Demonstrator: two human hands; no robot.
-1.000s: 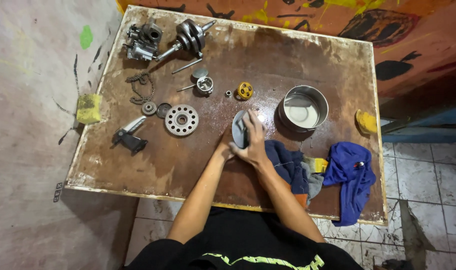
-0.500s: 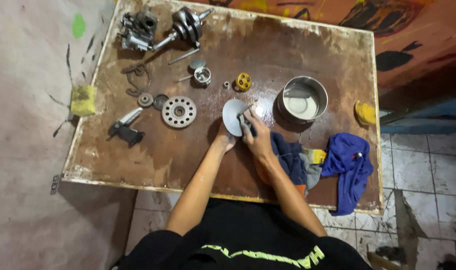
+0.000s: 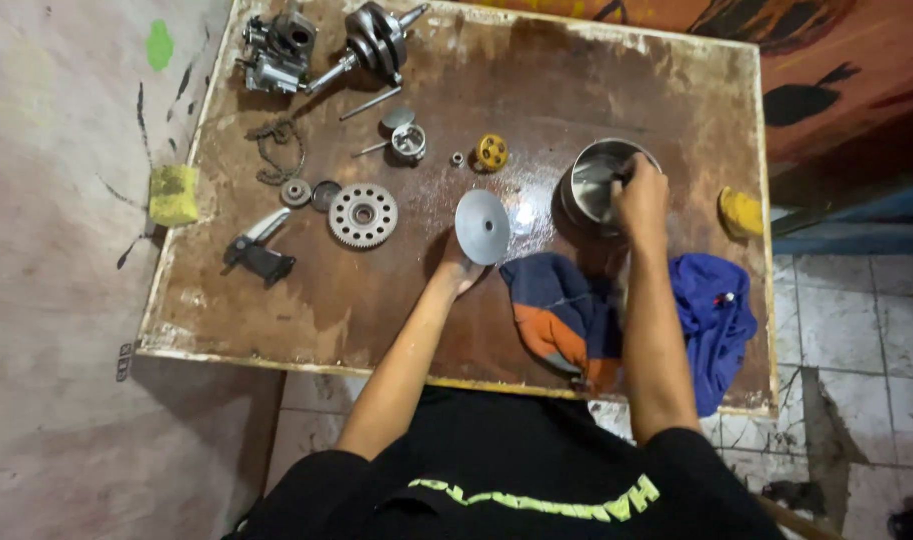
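While my left hand (image 3: pixel 462 272) grips the round grey metal disc (image 3: pixel 482 226) by its lower edge, tilted up off the worn brown wooden table (image 3: pixel 377 300), my right hand (image 3: pixel 640 195) is curled at the rim of the round steel bowl (image 3: pixel 595 180), to the disc's right. Whether it grips anything there, I cannot tell. An orange-and-navy rag (image 3: pixel 562 318) lies between my forearms; the toothed grey gear (image 3: pixel 362 215) sits left of the disc, apart.
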